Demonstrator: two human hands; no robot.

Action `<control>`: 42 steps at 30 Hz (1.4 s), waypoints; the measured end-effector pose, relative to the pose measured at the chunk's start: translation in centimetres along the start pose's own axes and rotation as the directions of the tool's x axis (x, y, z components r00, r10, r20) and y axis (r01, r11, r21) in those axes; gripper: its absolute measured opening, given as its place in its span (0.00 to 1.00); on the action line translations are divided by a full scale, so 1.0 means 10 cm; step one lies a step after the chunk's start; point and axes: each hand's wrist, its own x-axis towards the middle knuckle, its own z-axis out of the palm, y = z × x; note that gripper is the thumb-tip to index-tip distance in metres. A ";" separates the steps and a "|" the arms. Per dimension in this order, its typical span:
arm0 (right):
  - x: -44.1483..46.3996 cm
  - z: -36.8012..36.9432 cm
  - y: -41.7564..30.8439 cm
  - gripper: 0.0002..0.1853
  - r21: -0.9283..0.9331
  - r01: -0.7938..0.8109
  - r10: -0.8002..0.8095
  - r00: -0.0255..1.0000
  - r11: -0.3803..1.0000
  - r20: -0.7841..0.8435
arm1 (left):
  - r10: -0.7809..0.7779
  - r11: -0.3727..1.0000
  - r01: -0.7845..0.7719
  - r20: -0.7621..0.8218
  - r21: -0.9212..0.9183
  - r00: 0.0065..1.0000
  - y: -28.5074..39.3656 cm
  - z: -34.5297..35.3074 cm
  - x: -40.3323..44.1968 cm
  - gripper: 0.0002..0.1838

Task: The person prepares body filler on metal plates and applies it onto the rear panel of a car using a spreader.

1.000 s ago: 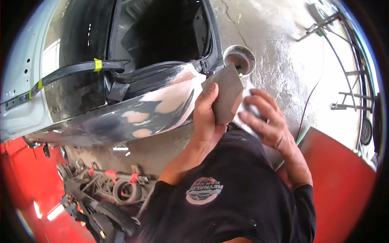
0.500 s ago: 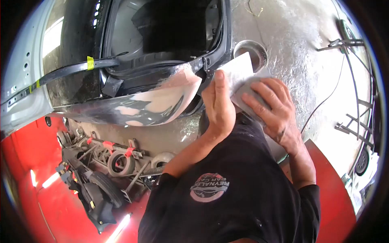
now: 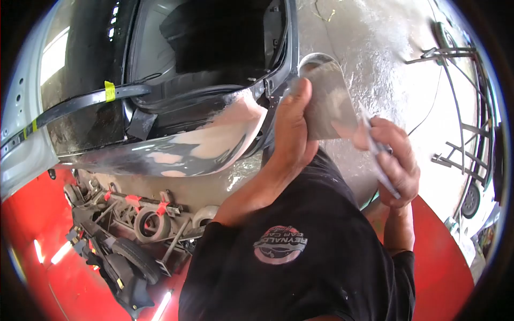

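Note:
My left hand (image 3: 293,120) grips a flat, grey, shiny rectangular metal plate (image 3: 327,99), like a body filler spreader, with the thumb along its edge. Faint reflections show on its face. To its right, my right hand (image 3: 395,160) is closed on a second thin flat spreader (image 3: 379,155), tilted nearly edge-on and slightly blurred. The fingertips of that hand are close to the plate's lower right corner; contact is unclear. Left of both hands lies a car body's rear corner panel (image 3: 214,147), patched with pink filler (image 3: 243,115) and bare, sanded areas.
Behind the metal plate a round ring-shaped object (image 3: 316,58) rests on the wet-looking floor. Metal stands (image 3: 455,56) are at right. Tyres (image 3: 151,223) and loose car parts lie at lower left near a red wall. Yellow tape (image 3: 110,91) marks a body strip.
My right hand has moved right and down, away from the left, turning its spreader edge-on. The plate in my left hand now shows a grey face instead of a bright white one.

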 end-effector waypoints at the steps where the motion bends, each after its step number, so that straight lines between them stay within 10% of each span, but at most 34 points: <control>1: 0.03 0.03 -0.05 0.26 -0.001 0.053 -0.053 0.999 0.999 0.013 | -0.078 0.990 0.076 -0.006 -0.117 0.997 -0.06 0.02 -0.01 0.21; 6: -0.04 0.18 0.09 0.27 -0.342 -0.084 0.123 0.988 0.936 0.094 | -0.071 0.997 0.073 0.058 -0.039 0.996 0.05 -0.03 -0.07 0.21; 9: -0.17 0.13 0.31 0.28 -0.373 -0.177 0.264 0.944 0.911 0.196 | 0.036 0.997 -0.041 0.074 0.064 0.997 0.11 -0.02 -0.10 0.21; 14: -0.11 0.08 0.35 0.26 -0.333 -0.275 0.267 0.961 0.902 -0.070 | 0.065 0.924 -0.099 0.104 0.368 0.992 0.02 -0.03 -0.09 0.27; 25: -0.44 0.26 0.49 0.24 -0.298 -0.229 0.292 0.938 0.927 0.185 | 0.321 0.683 -0.192 -0.054 0.705 0.946 -0.52 -0.12 0.19 0.30; 31: -0.56 -0.02 0.74 0.21 -0.123 -0.384 0.401 0.900 0.915 0.170 | 0.329 0.825 -0.257 -0.059 0.504 0.942 -0.40 -0.13 0.41 0.32; 37: -0.30 -0.08 0.62 0.30 -0.018 -0.126 0.128 0.973 0.992 0.194 | -0.296 0.946 0.265 -0.167 -0.186 0.941 -0.72 -0.10 0.41 0.19; 42: -0.59 -0.03 1.01 0.28 -0.232 -0.241 0.292 0.931 0.942 0.218 | -0.097 0.995 0.099 -0.051 0.031 0.994 -0.56 -0.07 0.33 0.21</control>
